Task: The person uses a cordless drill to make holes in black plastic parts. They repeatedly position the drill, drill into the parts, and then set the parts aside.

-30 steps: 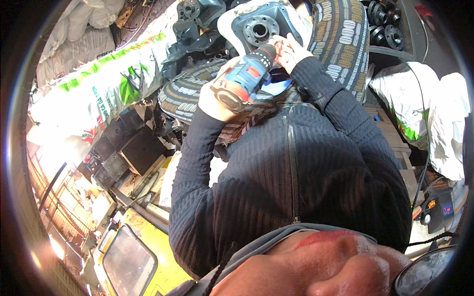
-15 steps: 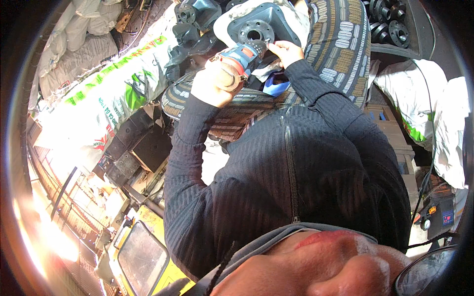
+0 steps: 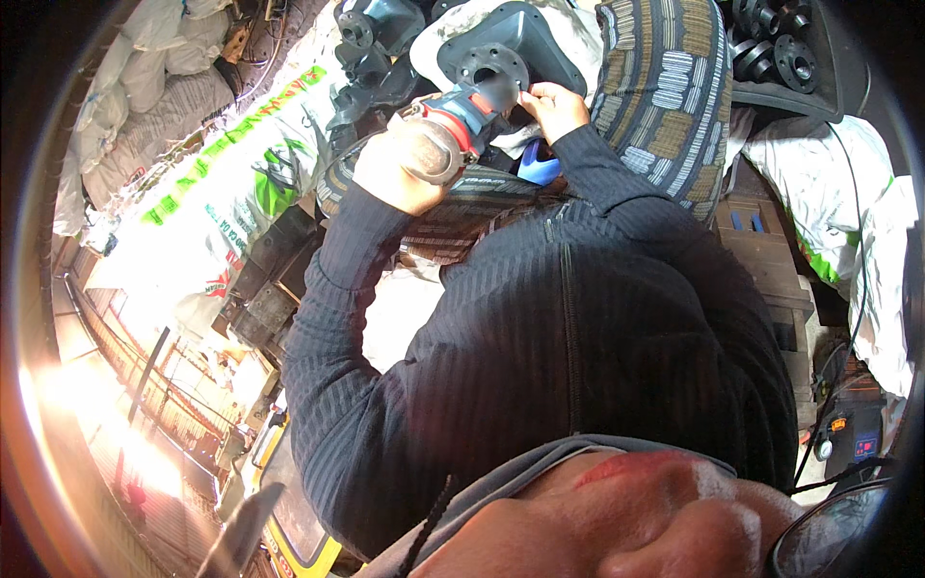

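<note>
My left hand (image 3: 409, 166) grips a blue and red cordless drill (image 3: 467, 116) from behind. Its front end is smeared grey over the black round flange (image 3: 493, 64), which has bolt holes and a dark centre opening. The flange sits on a grey flared plastic part (image 3: 540, 39) with a wide rim and small holes along its edge. Close to the drill's tip, my right hand (image 3: 559, 111) is closed, thumb and fingertips pinched at the flange's near edge. Whatever is between those fingertips is too small to make out. A blue object (image 3: 540, 166) lies just below that hand.
A patterned striped cushion (image 3: 665, 106) curves around the work. More grey plastic parts (image 3: 381, 72) lie at the left, beside a long white and green sack (image 3: 231, 193). At the far right, a dark crate (image 3: 809, 96) holds several black flanges (image 3: 795, 65), with white sacks (image 3: 819, 193) below it.
The drill's front end, distinct before, is now smeared. My left hand and elbow have shifted slightly left and down in view. My right hand stays pinched beside the flange.
</note>
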Tool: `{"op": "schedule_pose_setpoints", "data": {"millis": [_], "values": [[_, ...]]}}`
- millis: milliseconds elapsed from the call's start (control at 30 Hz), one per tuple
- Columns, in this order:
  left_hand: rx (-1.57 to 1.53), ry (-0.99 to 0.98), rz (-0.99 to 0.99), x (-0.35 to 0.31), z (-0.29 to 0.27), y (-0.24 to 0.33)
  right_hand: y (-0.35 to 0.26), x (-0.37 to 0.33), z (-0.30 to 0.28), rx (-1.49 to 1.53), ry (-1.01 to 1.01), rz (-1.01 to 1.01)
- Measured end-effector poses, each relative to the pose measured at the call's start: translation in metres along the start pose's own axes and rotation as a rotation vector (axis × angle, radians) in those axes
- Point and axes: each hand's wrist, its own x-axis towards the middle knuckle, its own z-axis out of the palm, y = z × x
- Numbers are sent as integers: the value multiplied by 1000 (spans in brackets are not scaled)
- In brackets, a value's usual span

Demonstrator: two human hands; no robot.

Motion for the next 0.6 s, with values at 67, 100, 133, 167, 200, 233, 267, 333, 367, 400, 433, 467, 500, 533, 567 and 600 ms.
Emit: {"op": "schedule_pose_setpoints", "data": {"millis": [67,100,133,167,200,233,267,333,367,400,433,467,500,533,567,600], "values": [[-15,-12,1,3,-3,2,-3,0,2,4,9,60],[-29,29,8,4,-4,3,-5,0,2,-11,7,23],[-45,93,59,4,-5,3,-6,0,2,-33,6,17],[-40,30,42,8,-7,-1,-6,-2,2,-60,0,40],[-34,-12,71,13,-9,-7,-7,-2,2,-132,32,-54],[-24,-47,95,15,-10,-12,-8,-3,2,-208,61,-123],[-260,-165,-103,15,-12,-19,-9,-4,1,-286,93,-192],[-321,-157,-91,18,-8,-29,-12,-8,0,-166,152,-191],[-333,-141,-73,18,-6,-33,-13,-8,-1,-102,175,-203],[-314,-118,-44,21,-4,-37,-14,-8,-2,-142,141,-187],[-253,-107,6,18,-4,-38,-14,-6,-3,-179,99,-185],[-193,-90,53,18,-3,-38,-14,-3,-4,-210,57,-208],[-134,-74,102,18,-3,-37,-14,0,-5,-198,36,-177],[-80,-65,143,16,-4,-35,-12,3,-5,-181,21,-156],[-42,-55,171,17,-6,-33,-11,7,-5,-166,6,-147],[-6,-44,198,17,-8,-30,-9,11,-4,-158,-10,-95]]}}
